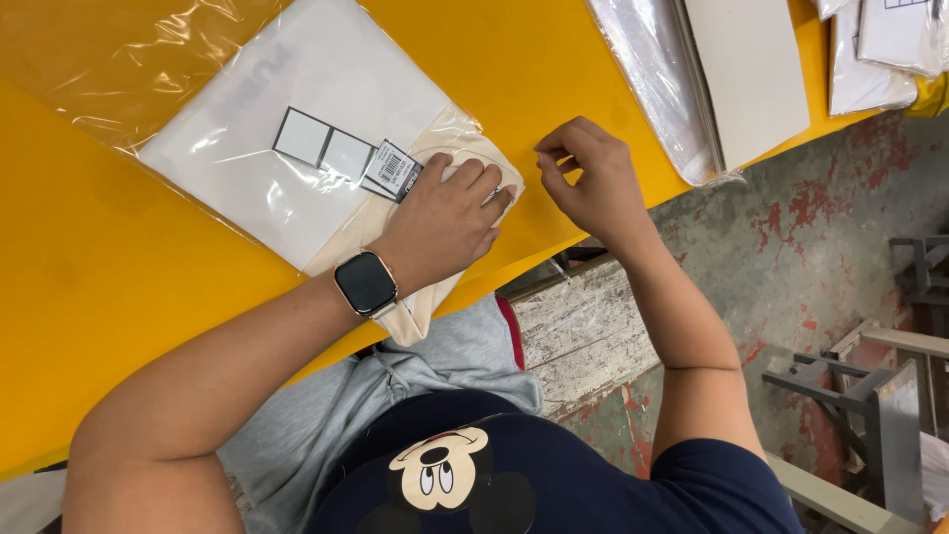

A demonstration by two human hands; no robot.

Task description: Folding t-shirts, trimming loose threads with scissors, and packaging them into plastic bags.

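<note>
A folded cream garment [297, 129] in a clear plastic bag lies on the yellow table [109, 297], with two white square tags [321, 143] and a small barcode label [392, 170] on top. My left hand [445, 222], a smartwatch on its wrist, presses down on the bag's near end with curled fingers. Just right of the bag's corner, my right hand [588, 183] hovers over the table with thumb and fingertips pinched together. Whether they hold anything small is unclear.
Loose clear plastic [109, 59] spreads over the table's far left. A stack of clear bags with grey cardboard sheets [732, 69] lies at the top right, beside white packed items [880, 49]. A worn wooden bench [583, 336] and metal frames [870, 396] stand on the floor.
</note>
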